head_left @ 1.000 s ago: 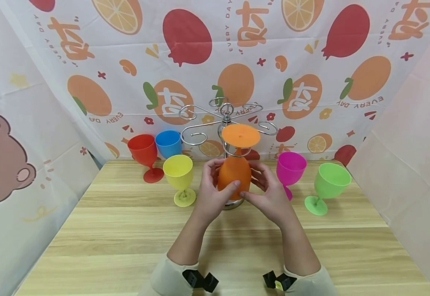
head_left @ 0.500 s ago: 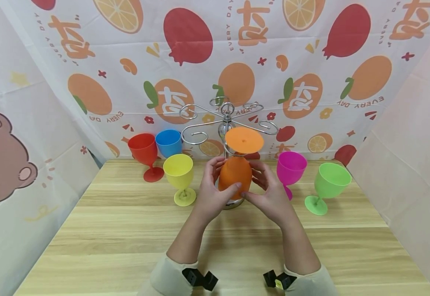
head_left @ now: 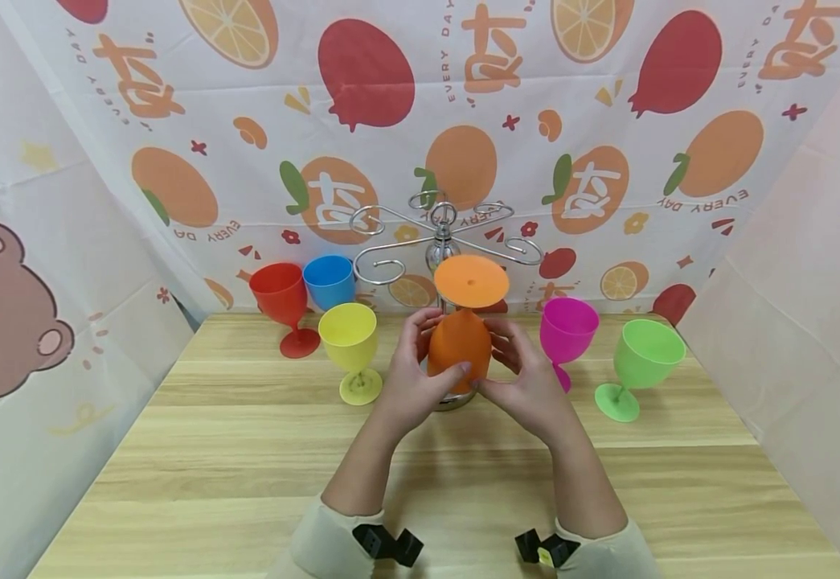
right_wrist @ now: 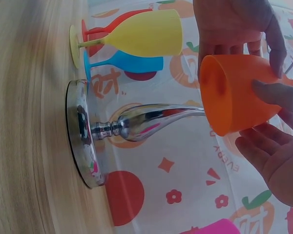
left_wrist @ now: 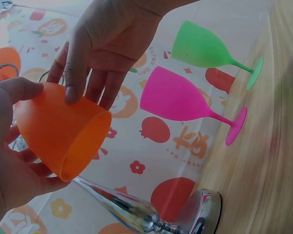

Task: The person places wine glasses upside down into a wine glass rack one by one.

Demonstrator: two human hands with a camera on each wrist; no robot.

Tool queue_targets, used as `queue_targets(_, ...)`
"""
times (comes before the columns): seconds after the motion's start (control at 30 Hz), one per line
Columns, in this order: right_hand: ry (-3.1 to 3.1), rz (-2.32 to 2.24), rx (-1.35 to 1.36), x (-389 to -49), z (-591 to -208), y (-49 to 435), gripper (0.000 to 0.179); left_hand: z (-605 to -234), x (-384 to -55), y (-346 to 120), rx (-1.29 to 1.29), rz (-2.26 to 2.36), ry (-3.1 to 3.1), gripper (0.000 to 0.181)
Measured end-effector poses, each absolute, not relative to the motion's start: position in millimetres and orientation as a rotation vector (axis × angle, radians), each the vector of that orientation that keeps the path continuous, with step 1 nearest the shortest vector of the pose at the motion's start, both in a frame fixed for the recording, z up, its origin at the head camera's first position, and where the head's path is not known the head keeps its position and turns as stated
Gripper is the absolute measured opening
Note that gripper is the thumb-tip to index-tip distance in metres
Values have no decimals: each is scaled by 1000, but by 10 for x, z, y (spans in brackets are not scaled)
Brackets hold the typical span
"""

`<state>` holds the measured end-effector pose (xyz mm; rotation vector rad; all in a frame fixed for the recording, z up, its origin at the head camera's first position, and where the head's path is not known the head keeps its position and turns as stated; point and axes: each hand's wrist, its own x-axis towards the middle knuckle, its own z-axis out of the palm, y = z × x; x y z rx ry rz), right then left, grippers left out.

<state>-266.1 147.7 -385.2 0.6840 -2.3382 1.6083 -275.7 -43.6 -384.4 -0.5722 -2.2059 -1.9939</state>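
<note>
An orange goblet [head_left: 459,350] is upside down in the head view, its round foot on top and its bowl mouth downward. My left hand [head_left: 414,378] holds the bowl from the left, thumb across the front. From the other side my right hand [head_left: 531,386] holds it too, with the thumbs close together. Behind the goblet stands a silver rack [head_left: 441,256] with curled wire arms. The foot hides the front arm's curl, so I cannot tell whether the stem sits in it. In the right wrist view, the bowl's open rim is well above the rack's base [right_wrist: 80,134].
Upright on the table [head_left: 246,482] stand a red goblet [head_left: 277,291], a blue goblet [head_left: 329,281] and a yellow goblet [head_left: 350,336] to the left. A magenta goblet [head_left: 567,330] and a green goblet [head_left: 647,354] stand at right. A fruit-print cloth [head_left: 246,104] hangs behind.
The orange goblet's foot has dropped slightly and shifted a little sideways. Part of the front wire curl showed below the foot earlier and is now hidden. Both hands stay nearly in place.
</note>
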Motion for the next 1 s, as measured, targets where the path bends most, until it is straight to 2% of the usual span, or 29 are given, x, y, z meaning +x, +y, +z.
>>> queue_targets(1.0, -2408, 1607, 628, -2671, -3870, 1478, 79, -3877, -2796, -461, -541, -1930, -2337, 77)
